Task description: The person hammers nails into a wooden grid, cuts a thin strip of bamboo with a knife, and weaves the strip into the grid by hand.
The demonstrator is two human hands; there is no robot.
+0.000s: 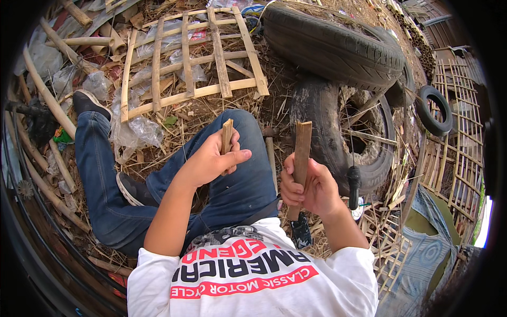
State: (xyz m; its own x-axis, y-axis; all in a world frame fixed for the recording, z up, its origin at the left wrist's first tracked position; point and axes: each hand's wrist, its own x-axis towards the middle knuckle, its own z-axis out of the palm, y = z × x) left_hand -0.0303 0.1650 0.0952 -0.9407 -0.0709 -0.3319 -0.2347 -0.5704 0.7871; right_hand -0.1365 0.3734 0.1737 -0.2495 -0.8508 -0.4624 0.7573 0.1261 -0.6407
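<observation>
My left hand [214, 158] is closed round a short piece of split bamboo [227, 134], held upright above my bent knee. In my right hand [319, 193] is a longer, flat bamboo strip [302, 153], gripped near its middle and also upright. The two pieces are apart. Below the strip's lower end, beside my shirt, lies a dark patterned object [301, 232] whose kind I cannot make out. On the ground beyond my knees rests a lattice of bamboo slats [187, 66].
Two large worn tyres [332, 47] [317, 113] stand at the far right, with a small tyre [434, 110] beyond. A black-handled tool [354, 182] is near my right hand. More bamboo lattice [459, 132] lies right; bamboo poles [53, 98] and plastic bags [138, 131] lie left.
</observation>
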